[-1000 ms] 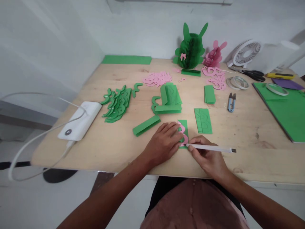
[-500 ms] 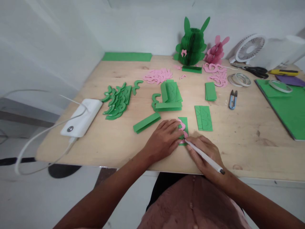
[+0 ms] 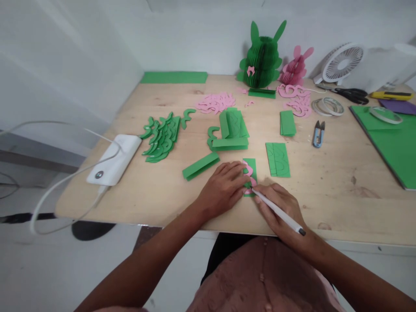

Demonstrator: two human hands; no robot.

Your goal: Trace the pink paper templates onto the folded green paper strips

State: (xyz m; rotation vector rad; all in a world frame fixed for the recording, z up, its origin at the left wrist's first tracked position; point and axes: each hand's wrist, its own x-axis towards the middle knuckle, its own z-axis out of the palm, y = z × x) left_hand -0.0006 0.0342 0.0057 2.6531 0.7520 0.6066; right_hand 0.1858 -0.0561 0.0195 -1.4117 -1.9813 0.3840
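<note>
My right hand (image 3: 280, 207) is closed round a white pen (image 3: 282, 212), its tip touching the edge of a pink curved paper cutout (image 3: 248, 169). That cutout lies on a small green paper piece (image 3: 252, 162) near the table's front edge. With fingers stretched out, my left hand (image 3: 224, 186) lies flat on the left side of the cutout and paper, covering part of both. Right of them rests a green paper piece with drawn curved lines (image 3: 277, 160). A folded green strip (image 3: 201, 165) is just beyond my left hand.
Green cutouts (image 3: 161, 138) and a power bank (image 3: 113, 160) with a cable are at left. Pink cutouts (image 3: 216, 103) and folded green papers (image 3: 234, 125) lie mid-table. Thread snips (image 3: 318, 135), tape rolls (image 3: 328, 106), scissors (image 3: 352, 94) and a fan (image 3: 342, 64) are at right. Paper rabbits (image 3: 264, 60) stand behind.
The pen tip stays by the lower part of the pink cutout, with at most a tiny shift. My left hand keeps its place. The whole view has shifted slightly.
</note>
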